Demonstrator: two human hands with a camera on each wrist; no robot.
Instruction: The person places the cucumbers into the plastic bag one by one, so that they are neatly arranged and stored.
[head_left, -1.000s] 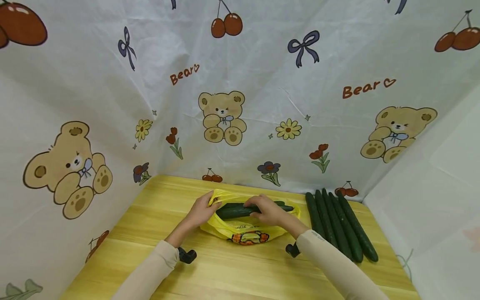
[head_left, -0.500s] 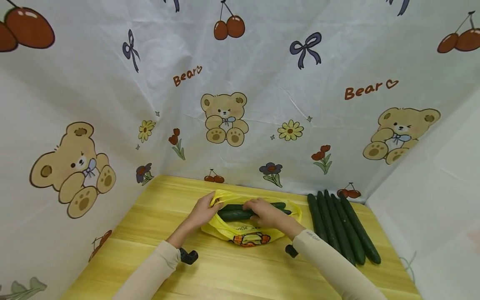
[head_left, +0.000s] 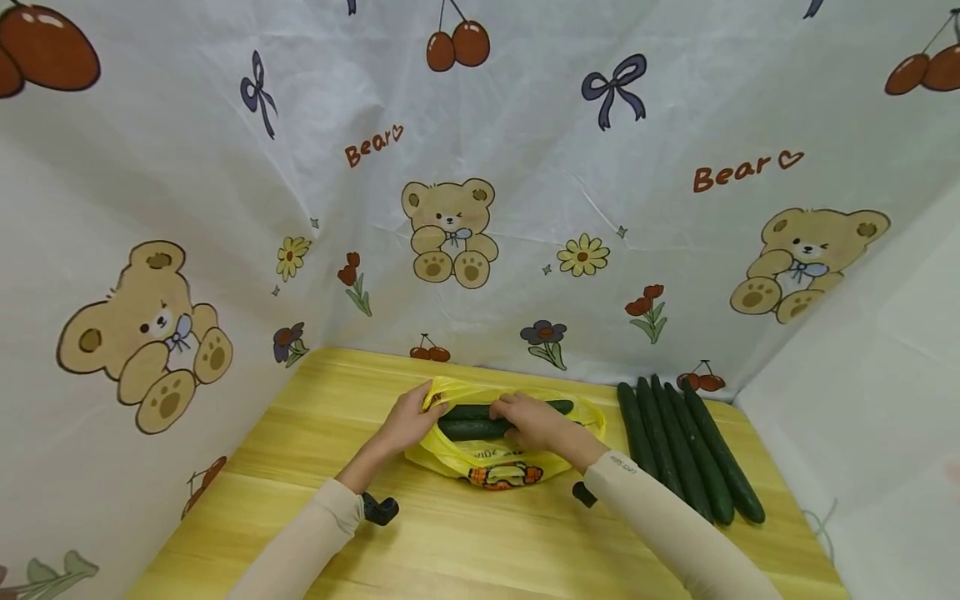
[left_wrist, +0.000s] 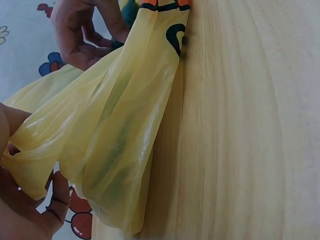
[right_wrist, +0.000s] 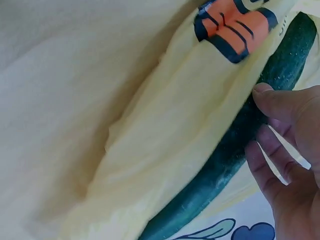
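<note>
A yellow plastic bag lies on the table with its mouth spread, two cucumbers side by side inside. My left hand grips the bag's left rim; in the left wrist view its fingers pinch the thin plastic. Reaching into the mouth, my right hand holds the front cucumber. The right wrist view has its thumb and fingers on either side of this dark green cucumber. Behind it rests the other cucumber, partly hidden by the right hand.
Several cucumbers lie side by side on the wooden table, right of the bag and near my right forearm. A white bear-print cloth rises behind the table and along its sides.
The front cucumber has sunk lower into the bag, and its right end has dropped from sight behind my right hand. My left hand keeps its grip on the rim.
</note>
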